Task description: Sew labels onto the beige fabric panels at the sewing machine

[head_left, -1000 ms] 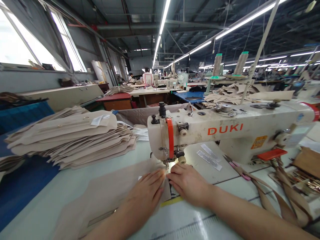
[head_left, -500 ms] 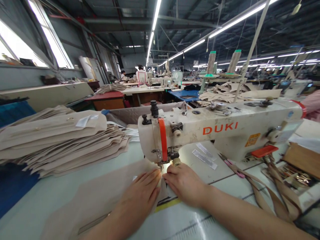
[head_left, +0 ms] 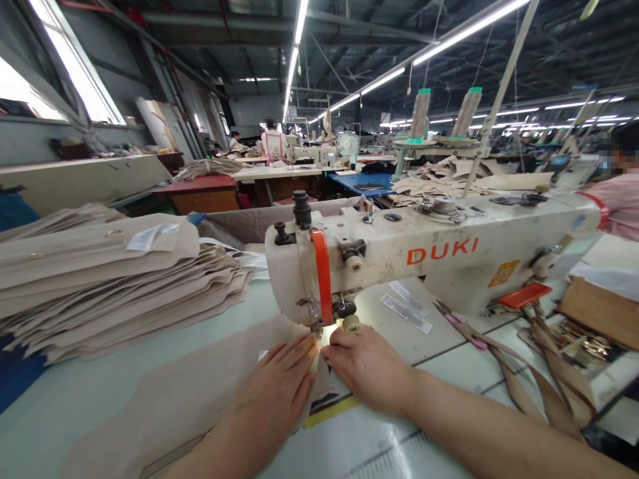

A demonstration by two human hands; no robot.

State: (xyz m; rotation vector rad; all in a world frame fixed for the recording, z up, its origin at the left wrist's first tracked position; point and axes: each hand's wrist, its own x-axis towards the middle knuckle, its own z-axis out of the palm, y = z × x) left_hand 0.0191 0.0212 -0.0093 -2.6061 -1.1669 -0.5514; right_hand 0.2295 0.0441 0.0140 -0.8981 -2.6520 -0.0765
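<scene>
A beige fabric piece (head_left: 164, 392) lies on the pale green sewing table, its edge under the needle area of a white sewing machine (head_left: 379, 256). My left hand (head_left: 274, 392) rests flat on this fabric with fingers stretched toward the needle. Just right of the needle, my right hand (head_left: 367, 369) is closed, thumb and fingers pinched at the fabric's edge; its fingertips are partly hidden. A lamp glow lights the spot between both hands. A small white patch shows beside my left fingers. The needle tip itself is hard to make out.
Stacked beige fabric panels (head_left: 124, 286) stand at the left. Right of the needle lie white label strips (head_left: 405, 314), pink-handled scissors (head_left: 464, 327) and tan straps (head_left: 532, 386). A box of metal fittings (head_left: 594, 347) sits farther right. A person in pink (head_left: 624, 199) is beyond the machine.
The camera view has shifted slightly, bringing the person at the far right more into view. Both hands keep nearly the same place by the needle, and the fabric shows no clear movement.
</scene>
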